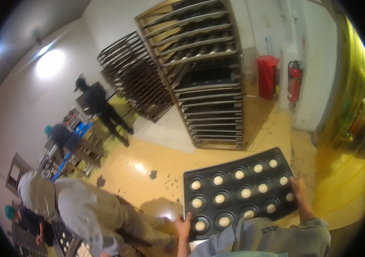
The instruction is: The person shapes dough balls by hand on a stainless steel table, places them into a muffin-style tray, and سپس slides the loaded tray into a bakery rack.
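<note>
- Between left hand (pixel 183 225) and right hand (pixel 297 187): dark baking tray (pixel 231 187), gripped near its lower left corner and along its right edge.
- Dough balls (pixel 246 193) in every spot I can see, so filling looks done.
- Tall rack (pixel 219 144) stands apart; tray's not in it.

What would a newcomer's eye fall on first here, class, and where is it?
Probably the dark tray of pale, dough-like balls at lower right, its edges held by the left hand and right hand. Next might come the tall rack stacked with trays at upper centre, then the red fire extinguisher on the wall to its right.
</note>
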`<control>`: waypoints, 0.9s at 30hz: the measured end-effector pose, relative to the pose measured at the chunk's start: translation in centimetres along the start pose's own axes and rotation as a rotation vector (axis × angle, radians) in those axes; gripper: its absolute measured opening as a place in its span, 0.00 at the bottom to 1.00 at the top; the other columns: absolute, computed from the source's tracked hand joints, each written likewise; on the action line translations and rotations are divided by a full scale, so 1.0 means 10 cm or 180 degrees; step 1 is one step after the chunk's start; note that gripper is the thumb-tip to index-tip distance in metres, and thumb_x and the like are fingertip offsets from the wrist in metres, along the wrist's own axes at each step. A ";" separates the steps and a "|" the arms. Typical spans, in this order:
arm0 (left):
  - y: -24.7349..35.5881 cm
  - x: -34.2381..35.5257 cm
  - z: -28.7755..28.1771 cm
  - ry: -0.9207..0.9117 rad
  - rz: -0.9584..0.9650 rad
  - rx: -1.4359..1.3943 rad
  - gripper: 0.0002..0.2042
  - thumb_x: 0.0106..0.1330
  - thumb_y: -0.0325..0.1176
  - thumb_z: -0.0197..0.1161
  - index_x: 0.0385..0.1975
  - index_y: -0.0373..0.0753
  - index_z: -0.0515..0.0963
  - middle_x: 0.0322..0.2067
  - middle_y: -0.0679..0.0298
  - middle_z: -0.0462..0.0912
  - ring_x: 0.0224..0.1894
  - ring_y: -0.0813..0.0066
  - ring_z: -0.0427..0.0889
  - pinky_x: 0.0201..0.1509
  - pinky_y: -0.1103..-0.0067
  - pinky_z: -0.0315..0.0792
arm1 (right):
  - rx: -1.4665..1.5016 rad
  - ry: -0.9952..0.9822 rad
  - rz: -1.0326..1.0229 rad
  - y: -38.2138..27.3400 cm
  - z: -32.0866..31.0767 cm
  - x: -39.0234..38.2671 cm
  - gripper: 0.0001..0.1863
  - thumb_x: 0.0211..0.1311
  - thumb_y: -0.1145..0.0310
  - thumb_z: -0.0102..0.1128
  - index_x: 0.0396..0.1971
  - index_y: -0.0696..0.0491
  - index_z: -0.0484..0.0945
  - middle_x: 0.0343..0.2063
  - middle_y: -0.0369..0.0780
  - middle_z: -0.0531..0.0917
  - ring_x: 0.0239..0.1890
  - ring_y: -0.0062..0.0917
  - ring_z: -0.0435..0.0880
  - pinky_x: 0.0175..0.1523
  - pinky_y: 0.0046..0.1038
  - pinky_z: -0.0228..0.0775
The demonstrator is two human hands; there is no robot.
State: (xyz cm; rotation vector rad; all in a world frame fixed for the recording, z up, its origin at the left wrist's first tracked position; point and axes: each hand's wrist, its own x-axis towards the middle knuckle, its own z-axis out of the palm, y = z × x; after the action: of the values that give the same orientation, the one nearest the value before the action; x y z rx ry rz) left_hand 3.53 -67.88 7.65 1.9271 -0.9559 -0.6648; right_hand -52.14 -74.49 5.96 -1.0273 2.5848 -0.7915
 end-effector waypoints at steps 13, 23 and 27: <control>0.89 2.50 0.61 0.0410 0.0340 -0.0636 0.19 0.65 0.36 0.69 0.22 0.37 0.64 0.22 0.70 0.62 0.28 0.78 0.60 0.32 0.75 0.59 | 0.1526 0.0242 -0.0759 -1.96 1.04 1.97 0.17 0.61 0.58 0.66 0.35 0.56 0.71 0.25 0.44 0.74 0.30 0.33 0.75 0.39 0.35 0.67; 2.78 5.33 0.77 -0.0236 0.0851 -0.0752 0.17 0.62 0.40 0.70 0.28 0.37 0.69 0.28 0.64 0.71 0.33 0.75 0.67 0.39 0.76 0.67 | 0.1914 -0.0071 -0.0928 -4.34 0.80 2.49 0.06 0.68 0.77 0.53 0.43 0.57 0.71 0.34 0.42 0.81 0.38 0.23 0.80 0.46 0.26 0.70; 3.35 6.26 0.90 -0.0216 0.1242 -0.0446 0.18 0.61 0.42 0.70 0.34 0.32 0.75 0.31 0.61 0.77 0.35 0.72 0.74 0.40 0.74 0.69 | 0.1630 0.0023 -0.1316 -4.80 0.97 2.93 0.10 0.69 0.77 0.53 0.48 0.56 0.71 0.35 0.41 0.80 0.38 0.24 0.78 0.46 0.26 0.69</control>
State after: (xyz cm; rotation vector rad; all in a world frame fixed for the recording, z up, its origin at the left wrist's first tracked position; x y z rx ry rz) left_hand 19.99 -134.67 27.31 1.5445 -1.2513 -0.5529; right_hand -42.46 -127.59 24.45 -1.3842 2.0128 -1.4566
